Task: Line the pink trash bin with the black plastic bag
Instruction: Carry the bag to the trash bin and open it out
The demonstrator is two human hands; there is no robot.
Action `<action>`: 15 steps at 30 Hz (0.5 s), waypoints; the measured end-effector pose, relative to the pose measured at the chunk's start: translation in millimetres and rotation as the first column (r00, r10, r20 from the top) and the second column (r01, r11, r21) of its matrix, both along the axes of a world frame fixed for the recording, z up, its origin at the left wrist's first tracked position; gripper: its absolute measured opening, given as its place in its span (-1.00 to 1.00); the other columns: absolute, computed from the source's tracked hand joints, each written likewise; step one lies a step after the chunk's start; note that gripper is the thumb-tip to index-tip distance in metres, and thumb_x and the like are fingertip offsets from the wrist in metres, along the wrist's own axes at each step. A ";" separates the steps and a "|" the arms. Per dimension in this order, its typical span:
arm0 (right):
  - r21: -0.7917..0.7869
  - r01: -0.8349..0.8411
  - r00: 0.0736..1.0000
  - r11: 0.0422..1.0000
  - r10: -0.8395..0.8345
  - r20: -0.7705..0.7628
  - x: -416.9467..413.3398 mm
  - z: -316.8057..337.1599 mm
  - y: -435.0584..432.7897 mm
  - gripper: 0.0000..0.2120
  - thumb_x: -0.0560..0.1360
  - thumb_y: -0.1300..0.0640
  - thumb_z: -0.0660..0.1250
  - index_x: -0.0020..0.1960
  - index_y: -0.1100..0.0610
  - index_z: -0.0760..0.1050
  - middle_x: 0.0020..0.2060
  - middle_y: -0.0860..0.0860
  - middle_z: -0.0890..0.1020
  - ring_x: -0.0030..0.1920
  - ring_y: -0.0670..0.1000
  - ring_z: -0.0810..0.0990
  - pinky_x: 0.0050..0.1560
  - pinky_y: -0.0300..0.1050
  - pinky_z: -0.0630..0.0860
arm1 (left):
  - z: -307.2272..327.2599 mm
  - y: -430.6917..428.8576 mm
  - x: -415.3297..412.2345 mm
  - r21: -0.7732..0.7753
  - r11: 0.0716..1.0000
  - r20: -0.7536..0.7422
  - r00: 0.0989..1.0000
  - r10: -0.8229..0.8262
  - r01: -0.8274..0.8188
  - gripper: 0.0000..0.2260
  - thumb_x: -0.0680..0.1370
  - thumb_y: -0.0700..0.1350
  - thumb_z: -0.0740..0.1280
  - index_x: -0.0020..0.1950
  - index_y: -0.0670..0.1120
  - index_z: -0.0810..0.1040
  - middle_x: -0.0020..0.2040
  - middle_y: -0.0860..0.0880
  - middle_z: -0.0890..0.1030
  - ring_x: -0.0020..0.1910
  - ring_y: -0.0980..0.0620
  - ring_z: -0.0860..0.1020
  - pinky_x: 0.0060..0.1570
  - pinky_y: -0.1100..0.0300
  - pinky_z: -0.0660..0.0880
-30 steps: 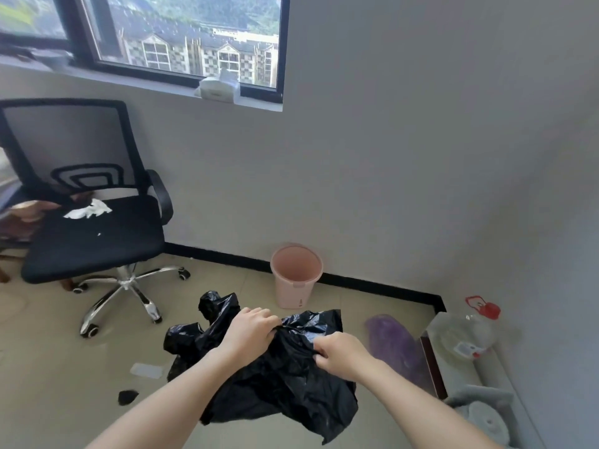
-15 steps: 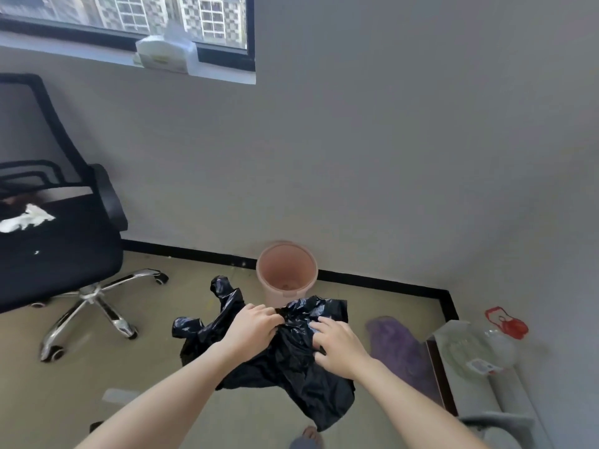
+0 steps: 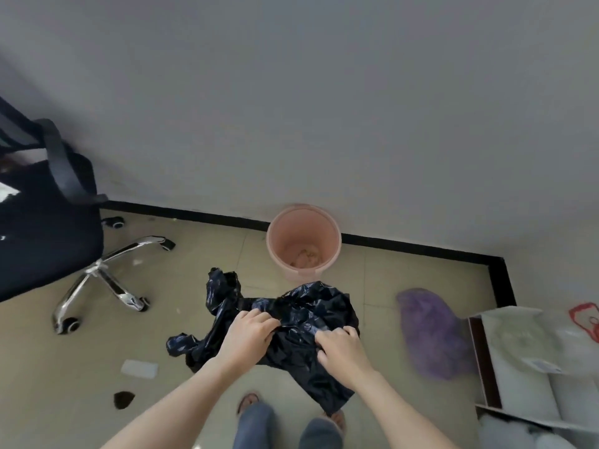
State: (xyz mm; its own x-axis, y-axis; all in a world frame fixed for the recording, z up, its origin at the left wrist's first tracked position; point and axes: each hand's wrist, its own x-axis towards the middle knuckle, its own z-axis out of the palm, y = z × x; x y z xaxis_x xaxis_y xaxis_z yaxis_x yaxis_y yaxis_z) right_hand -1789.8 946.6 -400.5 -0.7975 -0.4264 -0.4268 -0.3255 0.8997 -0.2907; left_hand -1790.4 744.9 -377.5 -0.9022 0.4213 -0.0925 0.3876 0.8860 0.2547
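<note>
A round pink trash bin (image 3: 334,254) stands upright on the tiled floor against the wall, with some pale scraps at its bottom. In front of it, held in the air, hangs a crumpled black plastic bag (image 3: 311,309). My left hand (image 3: 249,335) grips the bag's top at the left. My right hand (image 3: 340,348) pinches the same bunched edge a little to the right. The bag's far edge overlaps the bin's near base in view; part of the bag trails down past my legs.
A black office chair (image 3: 48,234) with a chrome wheeled base stands at the left. A purple bag (image 3: 431,335) lies on the floor at the right, beside a low white shelf (image 3: 525,358). A white scrap (image 3: 139,369) and a dark scrap (image 3: 123,400) lie on the floor.
The view has tilted down and moved closer to the bin; the window has left the frame and my legs show. Both hands keep hold of the bag, closer to the bin.
</note>
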 end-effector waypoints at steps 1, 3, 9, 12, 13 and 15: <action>0.004 0.016 1.000 1.000 -0.016 -0.016 -3.3 -19.4 -3.8 -0.87 0.53 0.20 0.10 0.02 0.16 0.40 -0.06 0.12 0.61 0.00 0.16 0.52 0.31 0.08 0.26 | -19.9 -1.2 -5.7 -0.013 1.000 -0.007 1.000 -0.002 0.001 -0.65 0.01 -0.12 0.67 -0.28 0.07 0.68 -0.40 0.20 0.64 -0.43 0.17 0.58 -0.40 0.46 0.44; 0.040 0.043 0.999 0.998 -0.043 -0.013 -24.6 -69.3 -7.2 -0.83 0.54 0.21 0.10 0.07 0.19 0.40 -0.05 0.13 0.62 0.01 0.16 0.54 0.34 0.06 0.25 | -71.0 -6.4 -26.7 -0.032 0.999 -0.014 1.000 -0.012 0.011 -0.66 0.04 -0.13 0.66 -0.26 0.06 0.68 -0.38 0.18 0.64 -0.41 0.15 0.58 -0.38 0.41 0.44; 0.140 0.041 0.985 0.989 -0.017 -0.174 -64.1 -229.9 -9.8 -0.65 0.01 0.05 0.62 -0.29 0.06 0.56 -0.57 -0.04 0.58 -0.50 -0.02 0.58 -0.17 -0.16 0.62 | -254.3 -3.4 -52.8 -0.080 0.995 -0.037 0.998 0.048 -0.051 -0.66 0.06 -0.13 0.66 -0.24 0.02 0.68 -0.37 0.14 0.65 -0.40 0.11 0.60 -0.41 0.40 0.46; 0.201 0.041 0.961 0.979 0.016 -0.275 -82.4 -322.3 -1.8 -0.49 -0.24 0.11 0.64 -0.33 0.09 0.55 -0.64 -0.04 0.51 -0.59 -0.01 0.51 -0.24 -0.13 0.63 | -348.0 1.2 -74.1 -0.052 0.999 -0.125 0.992 0.005 -0.012 -0.68 0.09 -0.17 0.65 -0.22 -0.05 0.68 -0.37 0.07 0.66 -0.42 0.04 0.61 -0.43 0.35 0.47; 0.224 0.043 0.962 0.974 0.020 -0.272 -83.5 -348.5 2.3 -0.48 -0.25 0.15 0.63 -0.33 0.11 0.54 -0.64 -0.04 0.50 -0.60 -0.01 0.50 -0.24 -0.11 0.64 | -373.5 3.8 -76.6 -0.052 0.999 -0.138 0.990 -0.007 0.000 -0.69 0.10 -0.17 0.65 -0.21 -0.06 0.68 -0.37 0.05 0.66 -0.42 0.02 0.60 -0.44 0.34 0.47; 0.237 0.024 0.959 0.971 0.044 -0.279 -84.5 -390.9 7.8 -0.49 -0.26 0.20 0.61 -0.35 0.12 0.53 -0.65 -0.03 0.49 -0.62 0.01 0.48 -0.25 -0.10 0.63 | -416.1 10.7 -81.9 -0.073 0.997 -0.131 0.991 -0.040 0.030 -0.66 0.13 -0.10 0.64 -0.15 -0.06 0.68 -0.33 0.03 0.67 -0.38 0.01 0.61 -0.40 0.30 0.49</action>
